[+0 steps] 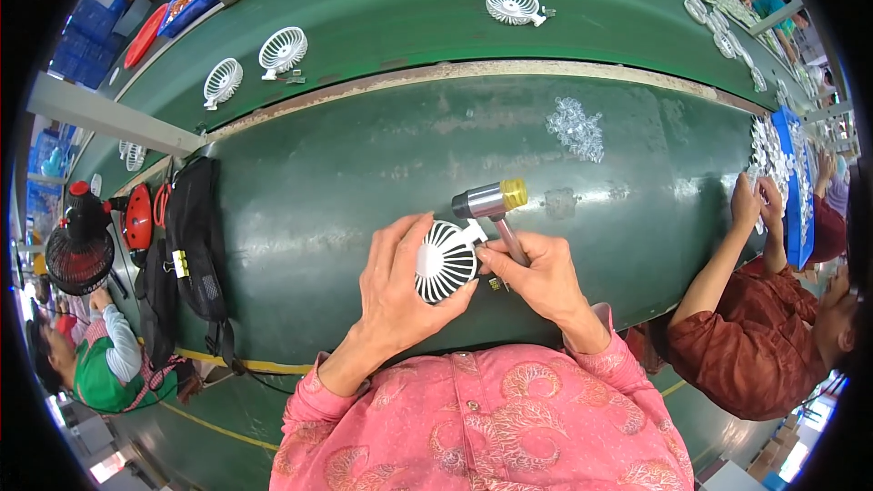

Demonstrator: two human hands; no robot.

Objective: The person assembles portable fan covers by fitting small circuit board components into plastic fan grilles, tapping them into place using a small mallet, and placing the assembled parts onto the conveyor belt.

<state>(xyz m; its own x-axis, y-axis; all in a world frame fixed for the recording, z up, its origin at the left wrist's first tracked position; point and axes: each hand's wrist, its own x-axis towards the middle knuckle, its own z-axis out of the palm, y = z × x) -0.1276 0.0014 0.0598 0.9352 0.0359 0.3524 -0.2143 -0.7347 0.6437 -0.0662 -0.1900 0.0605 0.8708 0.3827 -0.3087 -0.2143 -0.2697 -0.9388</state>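
As you hold the cage (pixel 444 260): it is over the surface (pixel 314 173), near the middle of the near edge, slats facing up; whether it touches down, I cannot tell.
Left grip (pixel 393 284): curled around the cage's left side, your thumb across its lower rim.
Right grip (pixel 543 280): closed around the handle of the hammer (pixel 488 200), your fingertips by the cage's neck; whether they also pinch something small, I cannot tell.
Hammer head: black-and-yellow-ended, just beyond the neck.
Brassy bit (pixel 496 284): just below your right fingertips.
Clear bits (pixel 576 130): heaped toward the far edge, right of middle.
Bag (pixel 197 241): black, at the left end.
Tray (pixel 800 195): blue, at the right end, near a co-worker's hands (pixel 747 205).
Belt (pixel 391 18): past the far edge, carrying white fans (pixel 512 5).
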